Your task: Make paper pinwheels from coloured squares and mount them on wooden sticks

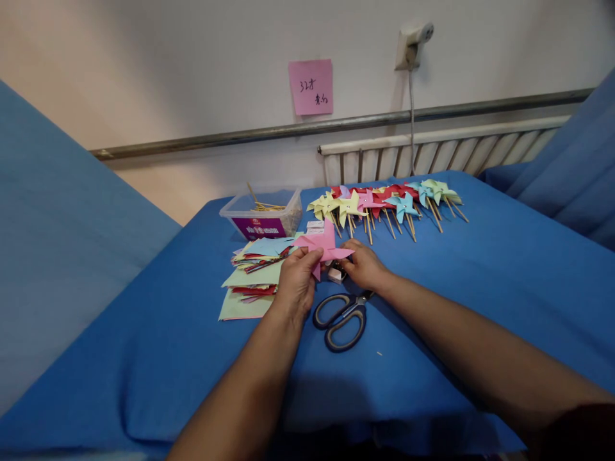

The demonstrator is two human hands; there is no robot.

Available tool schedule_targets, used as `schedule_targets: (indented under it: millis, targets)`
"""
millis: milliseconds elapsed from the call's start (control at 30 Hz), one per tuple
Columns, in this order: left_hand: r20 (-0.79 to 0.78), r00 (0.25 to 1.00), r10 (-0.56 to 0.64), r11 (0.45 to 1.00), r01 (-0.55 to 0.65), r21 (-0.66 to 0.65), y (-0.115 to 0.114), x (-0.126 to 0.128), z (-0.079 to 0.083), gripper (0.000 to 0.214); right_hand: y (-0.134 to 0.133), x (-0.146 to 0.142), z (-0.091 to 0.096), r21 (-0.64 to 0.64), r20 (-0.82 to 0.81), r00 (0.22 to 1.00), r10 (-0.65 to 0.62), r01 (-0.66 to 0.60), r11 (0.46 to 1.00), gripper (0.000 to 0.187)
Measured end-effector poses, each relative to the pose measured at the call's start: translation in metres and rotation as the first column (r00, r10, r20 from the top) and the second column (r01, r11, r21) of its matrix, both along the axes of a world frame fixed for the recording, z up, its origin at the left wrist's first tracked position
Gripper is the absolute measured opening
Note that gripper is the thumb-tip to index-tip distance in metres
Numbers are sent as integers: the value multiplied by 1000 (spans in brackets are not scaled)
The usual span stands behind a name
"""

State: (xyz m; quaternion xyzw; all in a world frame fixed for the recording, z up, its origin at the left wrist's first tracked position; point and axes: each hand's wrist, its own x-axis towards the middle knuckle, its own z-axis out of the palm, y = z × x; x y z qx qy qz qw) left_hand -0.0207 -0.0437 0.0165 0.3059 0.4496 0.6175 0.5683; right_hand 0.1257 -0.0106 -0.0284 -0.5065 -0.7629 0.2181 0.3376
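A pink paper pinwheel (323,243) with its blades folded is pinched between the thumb and fingers of my left hand (298,276). My right hand (364,265) is at a small open box (337,274) just right of the pinwheel. Its fingers are curled down at the box, and what they grip, if anything, is hidden. Small dark and shiny pieces show in the box, too small to name. Below both hands lie scissors (344,320) with dark blue handles, their blades pointing up and right.
Stacks of coloured paper (247,307) lie left of my hands. Behind them stands a clear plastic tub (293,214) with thin wooden sticks. Several finished pinwheels on sticks (403,206) lie along the back of the blue-covered table (432,397). White small boxes (315,225) sit behind the pink pinwheel.
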Motion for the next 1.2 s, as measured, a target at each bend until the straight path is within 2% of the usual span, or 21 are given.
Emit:
schedule_targets:
  millis: [133, 267, 467, 633, 800, 1000, 1100, 1200]
  targets:
    - [14, 1000, 10, 1000, -10, -9, -1, -1, 2, 23, 1, 4, 3, 93, -84, 995, -45, 53, 994, 4]
    - [17, 999, 29, 1000, -29, -12, 0, -2, 3, 25, 1, 9, 9, -13, -43, 992, -115, 114, 993, 5]
    - [15, 999, 36, 999, -35, -15, -1, -4, 5, 26, -1, 25, 19, -102, 81, 992, -98, 106, 989, 8]
    - [9, 1000, 19, 1000, -18, -18, -2, -3, 6, 25, -5, 39, 13, -152, 171, 979, -111, 138, 979, 9]
    - [-11, 1000, 4, 1000, -5, -24, -2, -1, 5, 26, -11, 47, 3, -169, 217, 975, -45, 83, 982, 4]
    - [-13, 1000, -15, 1000, 14, -22, -2, 1, 6, 23, -5, 60, -6, -217, 72, 997, -6, 21, 976, 9]
    - [-10, 1000, -14, 999, 14, -31, -2, 1, 7, 23, -5, 66, -5, -179, 45, 994, 98, -88, 980, 12]
    - [-7, 1000, -23, 999, 23, -38, -2, 1, 6, 22, -9, 69, 3, -108, 116, 973, 198, -186, 977, 13]
